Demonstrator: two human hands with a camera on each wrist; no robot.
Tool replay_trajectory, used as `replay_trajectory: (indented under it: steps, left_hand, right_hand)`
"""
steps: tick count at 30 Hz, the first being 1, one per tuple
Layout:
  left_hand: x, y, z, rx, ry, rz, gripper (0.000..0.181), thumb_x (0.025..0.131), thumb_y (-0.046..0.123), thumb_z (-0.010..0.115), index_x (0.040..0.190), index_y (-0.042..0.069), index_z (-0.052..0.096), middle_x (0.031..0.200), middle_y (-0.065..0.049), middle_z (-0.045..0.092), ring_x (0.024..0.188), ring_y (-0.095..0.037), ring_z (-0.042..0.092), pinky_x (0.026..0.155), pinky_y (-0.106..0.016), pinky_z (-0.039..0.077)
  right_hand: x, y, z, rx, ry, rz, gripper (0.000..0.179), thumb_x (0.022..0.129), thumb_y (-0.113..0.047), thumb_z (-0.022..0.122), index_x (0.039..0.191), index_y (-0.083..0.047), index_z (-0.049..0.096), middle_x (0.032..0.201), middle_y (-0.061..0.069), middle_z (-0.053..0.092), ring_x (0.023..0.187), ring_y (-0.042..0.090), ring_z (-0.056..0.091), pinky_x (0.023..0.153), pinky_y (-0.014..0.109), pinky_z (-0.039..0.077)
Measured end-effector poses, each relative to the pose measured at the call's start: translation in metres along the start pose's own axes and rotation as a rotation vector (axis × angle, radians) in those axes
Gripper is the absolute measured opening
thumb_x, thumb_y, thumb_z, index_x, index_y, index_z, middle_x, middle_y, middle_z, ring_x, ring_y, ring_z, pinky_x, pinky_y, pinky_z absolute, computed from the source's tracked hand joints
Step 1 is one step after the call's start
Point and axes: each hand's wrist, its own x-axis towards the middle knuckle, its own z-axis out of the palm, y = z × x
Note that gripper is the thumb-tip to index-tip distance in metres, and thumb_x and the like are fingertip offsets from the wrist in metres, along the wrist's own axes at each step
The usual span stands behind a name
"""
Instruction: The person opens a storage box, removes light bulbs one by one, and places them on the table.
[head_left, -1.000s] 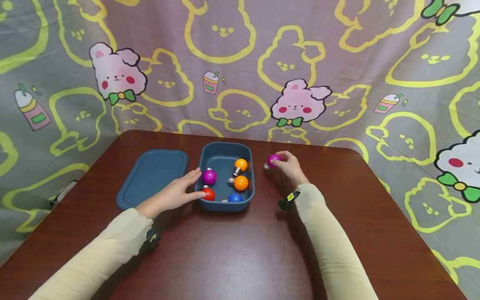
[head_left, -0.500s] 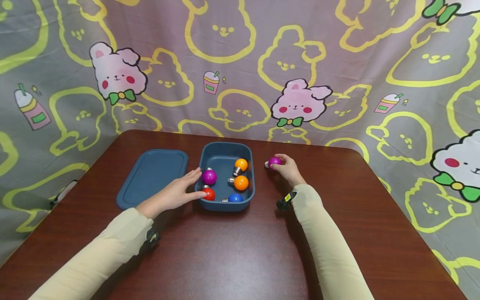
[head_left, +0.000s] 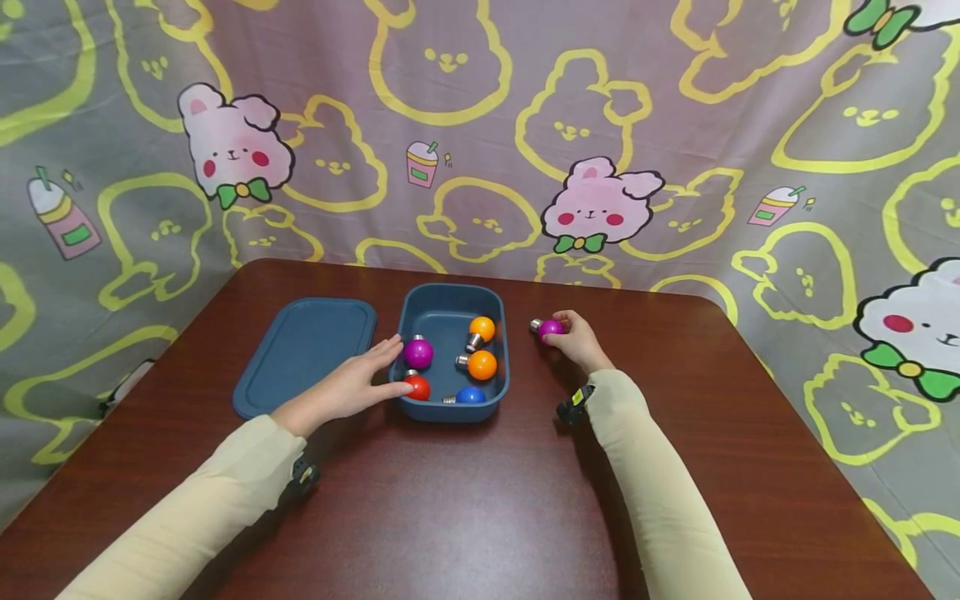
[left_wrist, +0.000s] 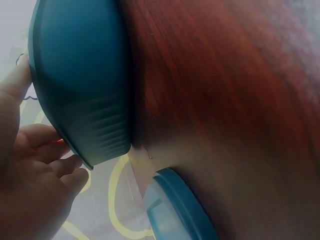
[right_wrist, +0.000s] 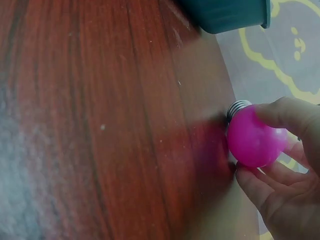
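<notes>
Though the round purple bulb [right_wrist: 252,138] was partly hidden by the pinching right hand [head_left: 584,344], it was aligned crosswise, metal base [head_left: 535,326] leftward, the left hand [head_left: 349,382] outspread.

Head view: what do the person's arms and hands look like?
Both long sleeves are plain cream. The left hand and right hand are ungloved. A small black device sits at each wrist, the right one with a yellow patch.

red-brown wood-grained table [head_left: 480,508] | grey fabric backdrop [head_left: 480,150] behind it | printed cartoon animals [head_left: 596,208], drink cups [head_left: 422,165]
</notes>
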Motion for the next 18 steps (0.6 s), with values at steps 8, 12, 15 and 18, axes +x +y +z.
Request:
replay_trajectory:
  steps: [8, 12, 15, 18]
  left_hand:
    - [0.0006, 0.0004, 0.0003, 0.001, -0.007, -0.017, 0.082, 0.084, 0.044, 0.064, 0.142, -0.001, 0.028, 0.149, -0.016, 0.02, 0.136, -0.033, 0.016, 0.101, -0.053, 0.026]
    - [0.0007, 0.0006, 0.0, 0.003, -0.009, -0.015, 0.082, 0.084, 0.044, 0.064, 0.142, -0.002, 0.028, 0.149, -0.016, 0.02, 0.136, -0.033, 0.016, 0.101, -0.053, 0.025]
    - [0.0006, 0.0008, -0.0003, 0.002, -0.008, -0.009, 0.082, 0.084, 0.043, 0.064, 0.142, -0.002, 0.028, 0.149, -0.016, 0.02, 0.136, -0.033, 0.016, 0.101, -0.053, 0.025]
    - [0.0006, 0.0009, -0.0004, 0.003, -0.005, 0.0, 0.082, 0.084, 0.043, 0.064, 0.142, -0.003, 0.029, 0.149, -0.017, 0.021, 0.135, -0.034, 0.017, 0.101, -0.053, 0.025]
  right_hand:
    - [0.0024, 0.002, -0.0015, -0.034, -0.008, 0.003, 0.054, 0.082, -0.004, 0.066, 0.128, 0.006, 0.04, 0.12, 0.027, 0.047, 0.107, 0.036, 0.047, 0.09, 0.041, 0.042]
    - [0.0033, 0.0028, -0.0026, -0.056, -0.011, 0.013, 0.055, 0.083, -0.006, 0.066, 0.129, 0.005, 0.04, 0.121, 0.027, 0.046, 0.107, 0.036, 0.047, 0.09, 0.042, 0.042]
    - [0.0042, 0.0037, -0.0034, -0.065, -0.011, 0.01, 0.054, 0.083, -0.006, 0.066, 0.129, 0.005, 0.04, 0.121, 0.027, 0.046, 0.107, 0.036, 0.047, 0.09, 0.042, 0.041]
    - [0.0047, 0.0043, -0.0044, -0.069, -0.012, 0.018, 0.053, 0.083, -0.007, 0.066, 0.128, 0.004, 0.041, 0.122, 0.026, 0.046, 0.108, 0.035, 0.047, 0.09, 0.042, 0.042]
